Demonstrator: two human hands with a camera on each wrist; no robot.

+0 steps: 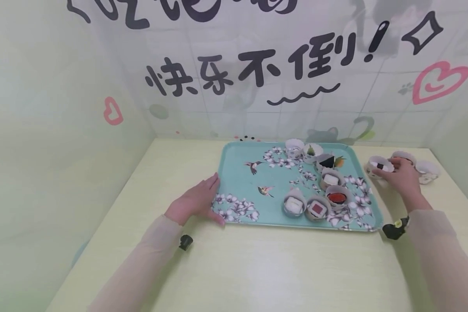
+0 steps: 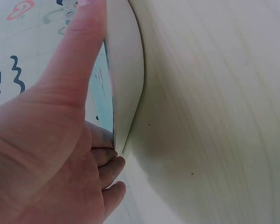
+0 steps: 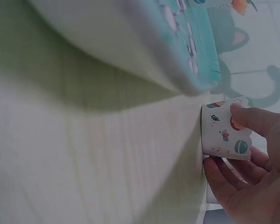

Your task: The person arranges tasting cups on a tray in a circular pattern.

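Note:
The left hand (image 1: 196, 199) rests against the left front corner of a turquoise tray (image 1: 238, 173) printed with flowers and hummingbirds. Along the tray's rim lies its outstretched thumb (image 2: 77, 56), and the other fingers touch the side. Just off the tray's right edge, the right hand (image 1: 405, 182) holds a small patterned paper cup (image 3: 224, 133) between thumb and fingers. That cup stands on the table with a white and black piece (image 1: 381, 166) inside. Two more paper cups (image 1: 429, 171) stand beside the hand, one partly hidden behind it.
Several paper cups with sushi-like pieces stand on the tray's right half, among them a cup with a red piece (image 1: 337, 198) and one with a black triangle (image 1: 326, 161). The pale table (image 1: 265, 268) meets a printed wall sheet (image 1: 226, 121) at the back.

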